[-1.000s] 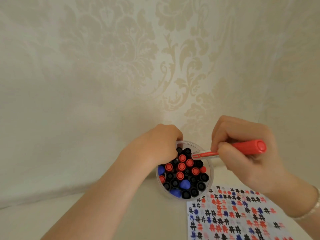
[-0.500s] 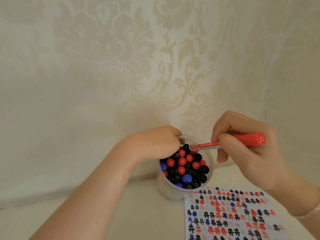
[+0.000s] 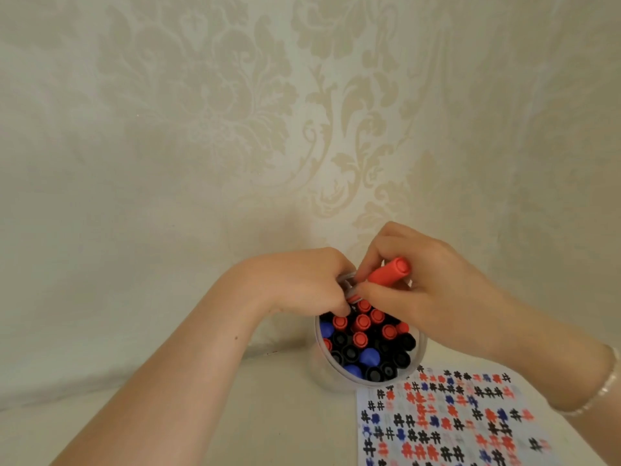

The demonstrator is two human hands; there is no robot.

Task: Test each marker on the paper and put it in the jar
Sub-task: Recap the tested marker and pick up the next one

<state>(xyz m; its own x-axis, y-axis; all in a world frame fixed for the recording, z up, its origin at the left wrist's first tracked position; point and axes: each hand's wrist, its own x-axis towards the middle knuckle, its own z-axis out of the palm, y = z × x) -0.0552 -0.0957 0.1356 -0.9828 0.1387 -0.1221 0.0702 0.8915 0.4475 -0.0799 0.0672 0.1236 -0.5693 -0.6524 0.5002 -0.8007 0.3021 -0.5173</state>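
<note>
The right hand (image 3: 426,297) is gripping a red marker (image 3: 389,272) over the jar (image 3: 416,361) rim at twelve o'clock; the left hand (image 3: 302,284) is curling onto that rim, its grasp hidden.

The marker (image 3: 389,274) in the right hand (image 3: 433,294) has a red cap. At 6 o'clock from it, the clear jar (image 3: 336,375) shows red, black and blue caps (image 3: 361,322). At 5 o'clock from the jar, the white paper (image 3: 453,425) carries rows of red, black and blue hash marks. The wall (image 3: 235,112) is cream with a pale gold damask pattern. The bracelet (image 3: 601,391) is pearly white.
</note>
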